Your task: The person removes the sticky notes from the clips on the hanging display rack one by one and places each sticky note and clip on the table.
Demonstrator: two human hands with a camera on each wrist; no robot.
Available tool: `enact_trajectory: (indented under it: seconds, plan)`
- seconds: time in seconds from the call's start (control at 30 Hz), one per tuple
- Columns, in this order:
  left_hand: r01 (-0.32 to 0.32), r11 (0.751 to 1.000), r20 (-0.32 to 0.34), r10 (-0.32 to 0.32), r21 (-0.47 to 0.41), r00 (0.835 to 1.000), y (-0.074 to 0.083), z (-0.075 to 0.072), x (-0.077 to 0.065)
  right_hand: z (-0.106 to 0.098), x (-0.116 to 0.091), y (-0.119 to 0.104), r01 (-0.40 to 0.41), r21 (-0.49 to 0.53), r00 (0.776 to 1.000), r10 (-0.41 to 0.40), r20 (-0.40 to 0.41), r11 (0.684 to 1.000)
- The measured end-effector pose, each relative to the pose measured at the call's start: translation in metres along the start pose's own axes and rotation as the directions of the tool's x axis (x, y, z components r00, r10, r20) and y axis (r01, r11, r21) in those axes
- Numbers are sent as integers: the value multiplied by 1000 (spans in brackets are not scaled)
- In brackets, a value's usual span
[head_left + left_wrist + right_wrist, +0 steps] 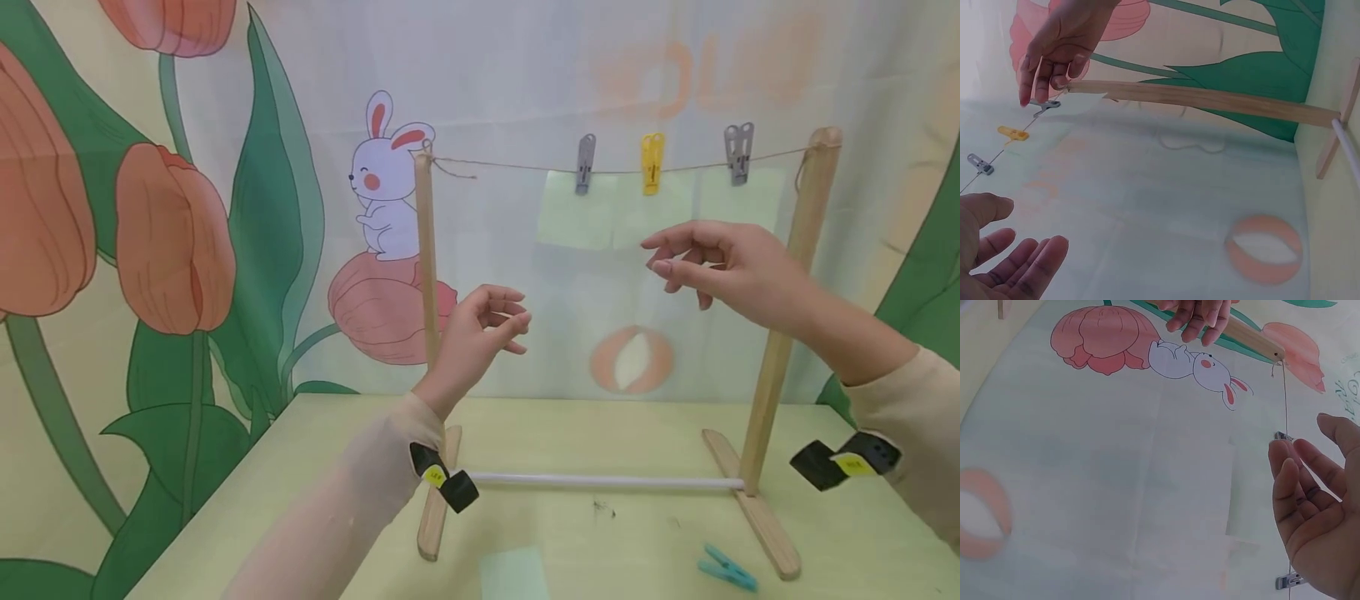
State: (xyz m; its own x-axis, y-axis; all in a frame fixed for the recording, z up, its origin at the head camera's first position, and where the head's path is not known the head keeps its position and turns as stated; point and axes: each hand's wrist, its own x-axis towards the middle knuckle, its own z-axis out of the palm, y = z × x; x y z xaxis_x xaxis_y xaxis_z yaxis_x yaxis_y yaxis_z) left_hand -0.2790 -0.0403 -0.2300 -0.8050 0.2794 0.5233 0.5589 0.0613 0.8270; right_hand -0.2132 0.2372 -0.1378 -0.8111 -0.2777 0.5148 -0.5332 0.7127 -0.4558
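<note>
Already hung: we count three pale green sheets (576, 221) below the string (510, 167), under a left grey clip (586, 164), a yellow clip (652, 163) and a right grey clip (739, 153).

Stand: the string runs between the left post (427, 250) and the right post (772, 392), with a white rod (600, 482) joining them low down, across the far half of the bench (630, 550).

Left grip: we have it in the air by the left post, fingers loosely bent, pinching nothing.

Right grip: we have it raised before the lower edges of the hung sheets, fingers softly curved and parted, with nothing held; the left grip (487, 321) and the right grip (723, 262) are well apart.

Paper contact: the sheets blend into the pale backdrop (525, 83), so we cannot quite tell whether any fingertip touches one.

Loose on bench: a blue-green sheet (514, 575) lies toward the near edge, partly out of view; a turquoise clip (727, 569) lies toward the near right corner, just beside the right foot (768, 533).

Progress: we judge the hanging mostly done, with one sheet and one clip left, and bare string beside the left post.
</note>
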Motion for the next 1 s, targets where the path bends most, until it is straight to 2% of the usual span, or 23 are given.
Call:
enact_trajectory:
  seconds: [0.37,0.63,0.9,1.0]
  plan:
    - [39,993,-27,-36,115,999,14,11,16,-15,28,-13,36,60,998,-32,-58,998]
    - [38,996,-56,-33,83,998,20,13,30,-23,49,-29,71,51,995,-67,-78,996]
    - [31,999,-73,-29,27,997,27,15,45,-27,70,-41,67,17,995,-65,-74,998]
    - [42,999,-79,-42,-1,996,29,16,50,-26,77,-46,42,0,997,-42,-72,999]
